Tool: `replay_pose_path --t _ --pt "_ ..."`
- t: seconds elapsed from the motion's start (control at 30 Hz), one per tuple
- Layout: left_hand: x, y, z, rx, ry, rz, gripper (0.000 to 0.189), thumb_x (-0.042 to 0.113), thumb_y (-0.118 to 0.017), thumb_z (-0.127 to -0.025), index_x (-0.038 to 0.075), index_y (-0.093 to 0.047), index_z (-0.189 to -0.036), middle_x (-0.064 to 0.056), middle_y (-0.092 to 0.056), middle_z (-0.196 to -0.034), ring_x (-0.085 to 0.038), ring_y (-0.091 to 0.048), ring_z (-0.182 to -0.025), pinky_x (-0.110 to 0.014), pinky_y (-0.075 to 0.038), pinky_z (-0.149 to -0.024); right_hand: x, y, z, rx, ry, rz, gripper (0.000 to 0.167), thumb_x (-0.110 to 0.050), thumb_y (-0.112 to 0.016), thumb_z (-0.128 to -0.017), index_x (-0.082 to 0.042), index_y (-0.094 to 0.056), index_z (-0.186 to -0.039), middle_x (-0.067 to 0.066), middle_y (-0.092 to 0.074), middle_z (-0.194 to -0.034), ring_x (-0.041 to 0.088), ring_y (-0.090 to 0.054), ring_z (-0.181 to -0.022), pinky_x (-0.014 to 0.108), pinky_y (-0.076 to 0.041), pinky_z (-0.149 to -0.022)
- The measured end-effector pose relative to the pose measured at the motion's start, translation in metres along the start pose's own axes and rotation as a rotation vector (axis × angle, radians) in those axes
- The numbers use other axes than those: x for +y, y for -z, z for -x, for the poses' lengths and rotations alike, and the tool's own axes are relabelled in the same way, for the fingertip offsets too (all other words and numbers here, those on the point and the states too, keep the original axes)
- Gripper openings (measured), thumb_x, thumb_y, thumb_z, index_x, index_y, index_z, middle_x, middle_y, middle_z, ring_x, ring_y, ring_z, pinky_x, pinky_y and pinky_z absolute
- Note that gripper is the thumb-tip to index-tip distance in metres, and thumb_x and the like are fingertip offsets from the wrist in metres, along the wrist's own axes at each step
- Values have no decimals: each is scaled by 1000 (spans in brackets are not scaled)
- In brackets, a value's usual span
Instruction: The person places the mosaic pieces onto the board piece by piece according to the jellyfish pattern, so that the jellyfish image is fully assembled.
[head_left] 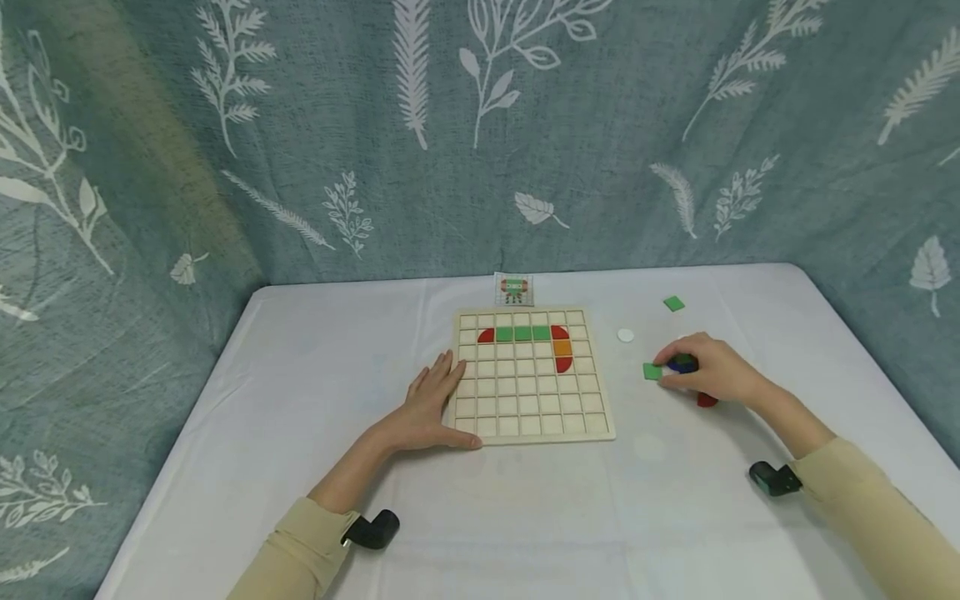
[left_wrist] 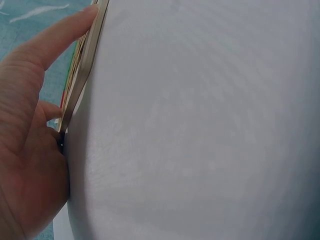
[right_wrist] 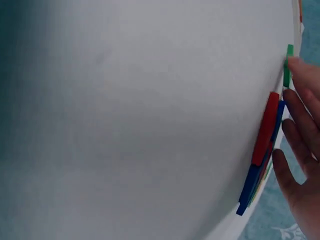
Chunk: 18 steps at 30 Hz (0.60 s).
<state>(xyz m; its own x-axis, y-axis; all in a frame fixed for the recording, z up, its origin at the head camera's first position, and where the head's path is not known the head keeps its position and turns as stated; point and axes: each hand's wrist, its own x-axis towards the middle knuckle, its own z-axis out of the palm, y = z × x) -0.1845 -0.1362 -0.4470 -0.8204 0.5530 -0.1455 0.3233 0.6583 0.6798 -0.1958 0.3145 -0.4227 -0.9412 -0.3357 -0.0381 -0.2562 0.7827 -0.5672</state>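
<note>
Right hand (head_left: 712, 367) at three o'clock from the board (head_left: 507, 407): thumb and forefinger narrow, pinching a green square (head_left: 650, 372) beside a blue piece (head_left: 682, 365) partly hidden by my fingers. Left hand (head_left: 422, 418) at eight o'clock: fingers straight, spread along the board's edge, thumb on the near rim, I think to stop it sliding. Picture card (head_left: 514, 289) at twelve, presumably so I see it with the coloured row (head_left: 522, 333). White disc (head_left: 625, 335) lies loose toward two, likely for easy reach.
</note>
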Motion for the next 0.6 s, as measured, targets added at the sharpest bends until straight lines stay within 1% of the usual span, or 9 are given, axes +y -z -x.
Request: replay_pose_path --t 0.03,0.1,0.17,0.27,0.4,0.47,0.53,0.6 --pt "0 0 0 1 3 0 120 48 -83 -72 2 -10 -156 -17 7 -162 -27 10 -148 -47 7 -117 0 -1 0 6 13 4 24 -25 -76 -87 -13 -72 -107 9 -66 -109 33 -52 -108 54 -44 -90" --pt "0 0 0 2 1 0 120 48 -83 -72 2 -10 -156 -17 7 -162 -27 10 -148 -47 7 -117 -1 -3 -2 24 39 11 21 -22 -76 -87 -12 -72 -105 7 -68 -106 33 -52 -106 54 -43 -90" --pt "0 1 0 2 -4 -1 120 47 -83 -73 2 -10 -156 -17 7 -162 -27 10 -148 -47 7 -117 -2 -5 -5 41 73 12 18 -19 -76 -86 -12 -72 -103 4 -70 -101 30 -55 -101 51 -41 -90" --pt "1 1 0 1 -10 0 119 47 -83 -72 1 -10 -156 -16 7 -162 -27 10 -148 -46 7 -117 -9 -10 -11 58 115 -12 17 -18 -78 -85 -13 -72 -100 0 -70 -98 26 -57 -97 46 -41 -87" --pt "0 0 1 3 -6 -2 120 47 -83 -72 2 -10 -156 -17 7 -162 -27 10 -148 -47 7 -117 -26 -21 -24 48 115 -73 18 -21 -77 -86 -15 -71 -101 -1 -68 -103 22 -57 -98 45 -46 -89" --pt "0 0 1 4 -4 -3 119 48 -82 -72 2 -11 -156 -17 7 -162 -28 10 -148 -47 6 -117 -37 -27 -31 39 109 -101 18 -21 -77 -86 -16 -71 -102 -1 -67 -104 21 -56 -99 45 -46 -92" --pt "-1 -1 1 5 0 -1 120 48 -82 -72 2 -11 -156 -17 7 -162 -28 10 -148 -48 6 -117 -48 -34 -40 32 129 -117 18 -20 -77 -86 -16 -71 -103 -2 -68 -105 21 -56 -99 45 -47 -93" --pt "-1 -1 1 6 1 -1 120 49 -83 -72 2 -11 -156 -17 7 -162 -28 10 -148 -48 6 -117 -59 -41 -48 16 169 -126 18 -18 -76 -86 -15 -71 -103 -2 -68 -104 21 -56 -98 44 -47 -91"
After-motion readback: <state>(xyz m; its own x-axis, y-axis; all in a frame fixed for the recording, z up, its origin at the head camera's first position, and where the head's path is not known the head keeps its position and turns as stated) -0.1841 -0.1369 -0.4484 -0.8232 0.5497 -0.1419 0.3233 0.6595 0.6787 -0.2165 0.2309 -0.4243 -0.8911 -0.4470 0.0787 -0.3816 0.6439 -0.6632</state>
